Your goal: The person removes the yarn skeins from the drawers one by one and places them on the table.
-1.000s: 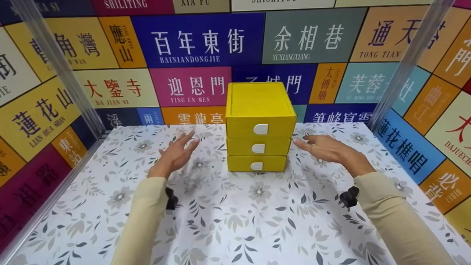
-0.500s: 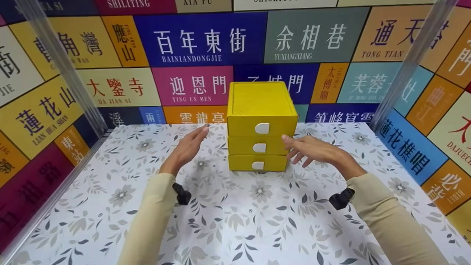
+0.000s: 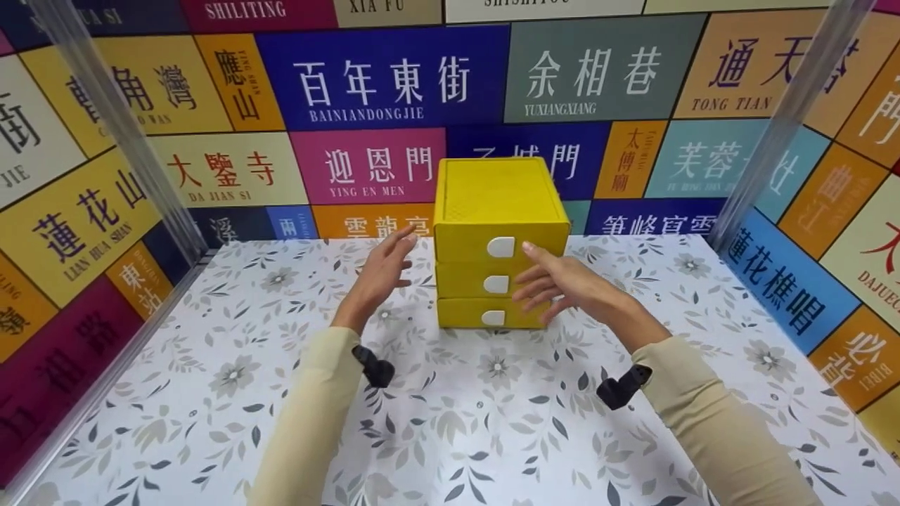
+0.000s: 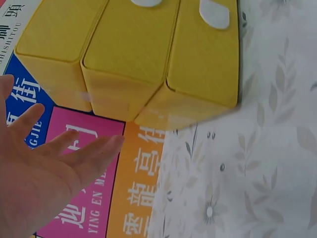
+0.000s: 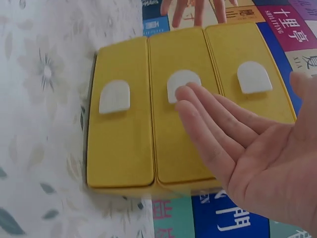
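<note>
A yellow three-drawer box [image 3: 499, 190] stands at the back of the table, its drawers closed, each with a white rounded tab on the front. Left of it, my left hand [image 3: 380, 274] hovers with fingers spread and nothing in them; the left wrist view has that hand [image 4: 49, 173] beside the box's side wall. My right hand [image 3: 569, 281] reaches in front of the drawers from the right, fingers extended and holding nothing. In the right wrist view its fingertips overlap the lower part of the middle white tab [image 5: 182, 82].
The table [image 3: 492, 414] has a white floral cover. Behind it rises a wall of coloured sign panels [image 3: 387, 77], with clear upright strips at the left [image 3: 133, 133] and right [image 3: 773, 133] corners. Black wrist cameras [image 3: 622, 388] sit on both sleeves.
My left hand has moved right and up toward the box's left side. The right hand has swung left from beside the box to in front of its drawers. The box has stayed put.
</note>
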`<act>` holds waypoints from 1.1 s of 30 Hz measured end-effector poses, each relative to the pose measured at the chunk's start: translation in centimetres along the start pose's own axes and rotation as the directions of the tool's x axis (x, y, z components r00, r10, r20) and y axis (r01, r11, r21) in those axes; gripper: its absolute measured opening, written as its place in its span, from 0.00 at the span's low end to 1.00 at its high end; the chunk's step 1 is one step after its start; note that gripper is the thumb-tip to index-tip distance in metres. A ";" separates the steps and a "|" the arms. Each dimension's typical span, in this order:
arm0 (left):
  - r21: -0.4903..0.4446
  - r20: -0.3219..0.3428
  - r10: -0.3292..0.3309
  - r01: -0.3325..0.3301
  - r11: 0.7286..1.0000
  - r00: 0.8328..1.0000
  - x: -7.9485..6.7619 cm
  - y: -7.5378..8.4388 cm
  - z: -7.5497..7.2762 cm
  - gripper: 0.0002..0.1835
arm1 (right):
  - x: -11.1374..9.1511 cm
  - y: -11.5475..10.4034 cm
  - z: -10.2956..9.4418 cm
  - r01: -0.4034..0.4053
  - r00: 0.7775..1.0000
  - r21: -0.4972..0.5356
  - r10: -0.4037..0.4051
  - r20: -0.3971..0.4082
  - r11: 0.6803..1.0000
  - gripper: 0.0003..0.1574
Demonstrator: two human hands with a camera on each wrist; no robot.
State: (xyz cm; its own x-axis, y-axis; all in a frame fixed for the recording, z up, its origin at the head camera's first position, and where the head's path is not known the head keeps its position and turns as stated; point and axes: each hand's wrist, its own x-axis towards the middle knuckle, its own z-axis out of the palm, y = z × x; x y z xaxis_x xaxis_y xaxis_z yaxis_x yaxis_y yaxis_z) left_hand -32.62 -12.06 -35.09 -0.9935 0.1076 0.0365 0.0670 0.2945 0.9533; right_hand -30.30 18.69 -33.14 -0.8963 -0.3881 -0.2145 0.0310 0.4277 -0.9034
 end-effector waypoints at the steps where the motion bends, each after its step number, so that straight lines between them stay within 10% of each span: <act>1: -0.025 -0.005 0.003 -0.003 1.000 1.000 0.1 0.2 0.2 0.29 | 0.0 -0.1 0.2 -0.002 1.000 0.036 0.002 -0.013 0.999 0.54; 12: -0.152 -0.059 0.020 -0.029 0.988 0.998 1.1 2.3 1.9 0.27 | 0.9 -1.4 2.0 -0.037 0.997 0.294 0.057 -0.060 0.955 0.51; 33: -0.263 -0.058 -0.048 0.031 0.964 0.997 2.7 3.6 3.2 0.26 | 2.9 -1.6 3.5 -0.095 0.968 0.447 0.187 -0.167 0.890 0.44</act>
State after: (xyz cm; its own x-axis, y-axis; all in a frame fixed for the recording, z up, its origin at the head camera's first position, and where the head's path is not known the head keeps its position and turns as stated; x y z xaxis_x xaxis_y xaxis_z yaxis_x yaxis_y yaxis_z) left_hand -34.79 -7.63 -32.49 -0.9992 0.0384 0.0081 0.0096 0.0380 0.9992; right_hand -31.38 14.03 -33.59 -0.9359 -0.1591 -0.3144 0.3100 0.0522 -0.9493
